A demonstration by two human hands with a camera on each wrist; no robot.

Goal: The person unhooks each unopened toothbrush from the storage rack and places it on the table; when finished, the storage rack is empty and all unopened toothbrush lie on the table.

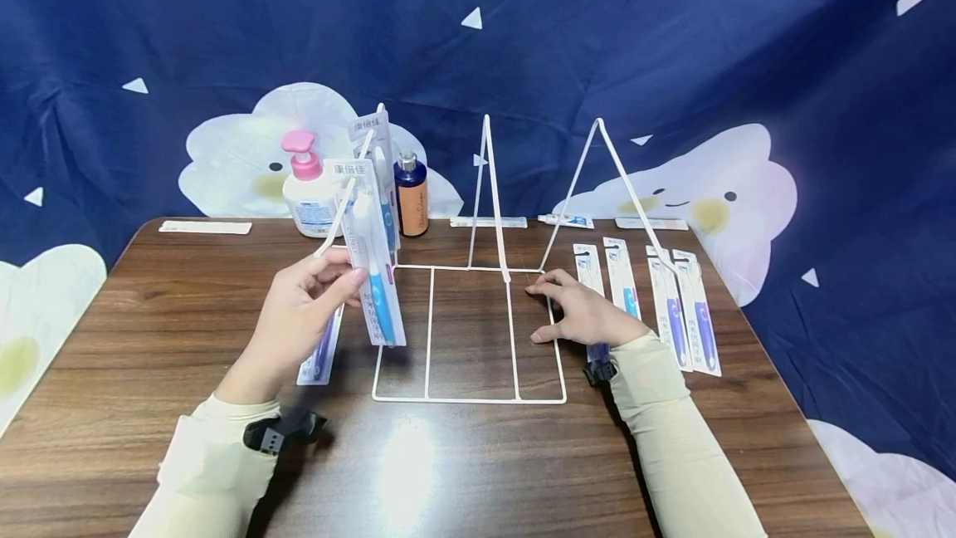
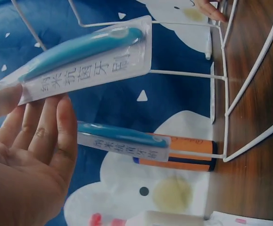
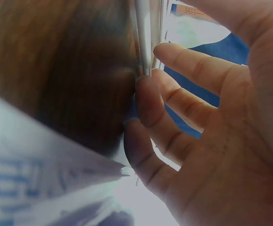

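Dark wood table [image 1: 149,330] w/ glare, navy cloud-print backdrop cloth [image 1: 672,40] behind.

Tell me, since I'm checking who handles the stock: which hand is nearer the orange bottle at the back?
Left. The left hand, pinching a packaged toothbrush, is just in front of the orange bottle. The right hand rests on the wire rack, further right.

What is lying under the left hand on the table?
Under the left hand lies a packaged toothbrush with a purple handle, flat on the wooden table. Only its lower end shows; the hand covers the rest, so the head cannot be seen.
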